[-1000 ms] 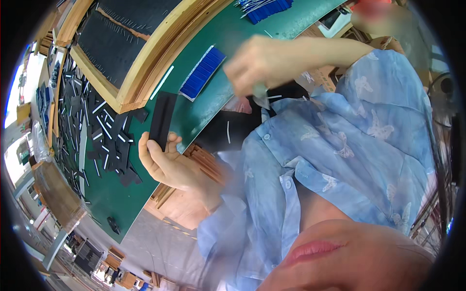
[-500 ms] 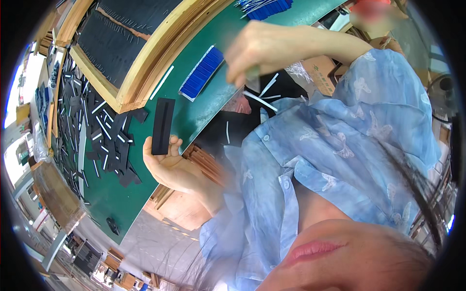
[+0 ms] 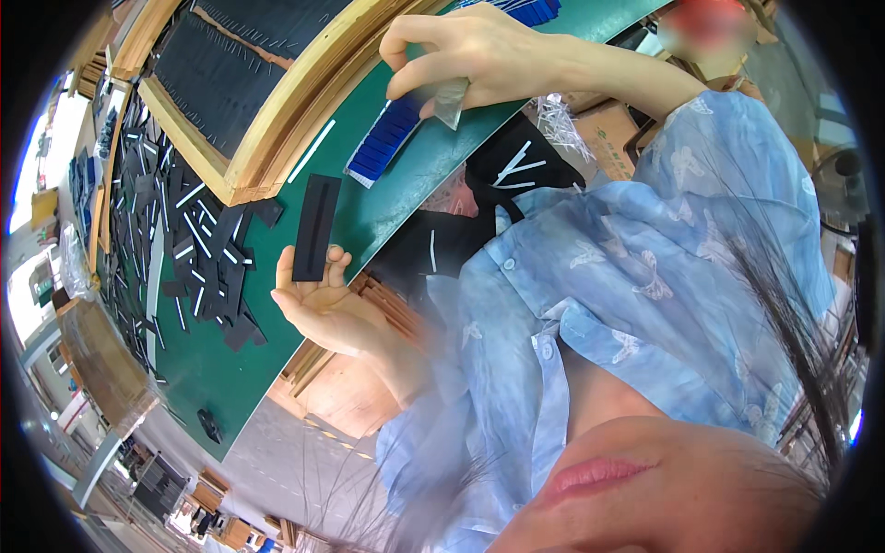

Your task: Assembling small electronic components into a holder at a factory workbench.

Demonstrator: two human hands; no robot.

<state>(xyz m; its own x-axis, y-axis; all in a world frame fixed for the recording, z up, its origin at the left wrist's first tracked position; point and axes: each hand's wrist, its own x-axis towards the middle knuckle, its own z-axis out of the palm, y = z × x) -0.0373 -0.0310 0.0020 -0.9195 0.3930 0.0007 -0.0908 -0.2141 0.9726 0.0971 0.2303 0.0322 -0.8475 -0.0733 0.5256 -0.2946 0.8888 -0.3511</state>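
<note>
A flat black strip (image 3: 316, 226) with a lengthwise groove stands up in my left hand (image 3: 334, 318), its lower end pinched between thumb and fingers. My right hand (image 3: 484, 60) is raised over the table, fingers curled, above a row of blue pieces (image 3: 378, 147) side by side. A small translucent, roughly triangular piece (image 3: 450, 101) shows at its thumb side and appears gripped there; its kind is unclear. Left of the strip lies a heap of black strips and white sticks (image 3: 207, 263) on the green table (image 3: 217, 382).
A wooden frame (image 3: 253, 175) around dark panels borders the table's far side. A white strip (image 3: 312, 150) lies beside it. A small black object (image 3: 210, 426) rests by the table's near corner. White sticks (image 3: 516, 166) lie on black cloth over my lap, near a cardboard box (image 3: 604, 138).
My right hand has risen and moved away from my body, over the blue pieces. The left hand still holds the black strip, slightly shifted.
</note>
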